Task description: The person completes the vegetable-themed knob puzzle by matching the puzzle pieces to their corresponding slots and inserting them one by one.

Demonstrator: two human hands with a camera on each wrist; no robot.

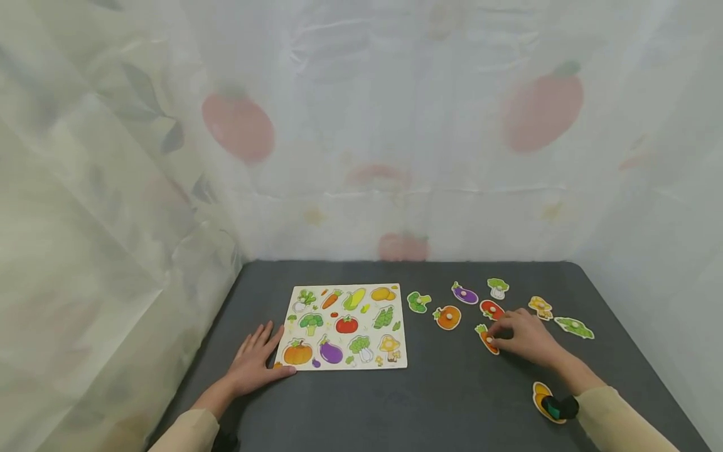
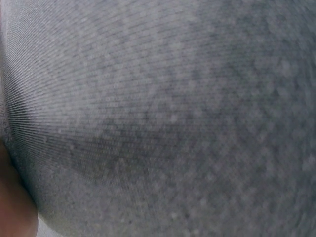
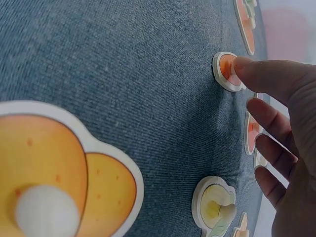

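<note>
Head view: the left hand (image 1: 257,361) lies spread flat at 8 o'clock of the puzzle board (image 1: 347,326), seemingly steadying it; the right hand (image 1: 522,337) touches the carrot piece (image 1: 487,339) at the board's 3 o'clock. Left wrist view: only grey counter (image 2: 173,123). Right wrist view: relaxed fingers (image 3: 266,74), thumb-tip on the carrot piece (image 3: 226,70); potato piece (image 3: 59,173) at 7 o'clock.

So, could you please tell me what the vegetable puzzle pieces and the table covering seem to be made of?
The carrot piece under the right hand and the potato piece look like thin wood or pressed board: pale, thick cut edges under a smooth printed face, with a small white knob that may be plastic. The table covering looks like dark grey woven fabric: a fine matte weave shows up close.
</note>
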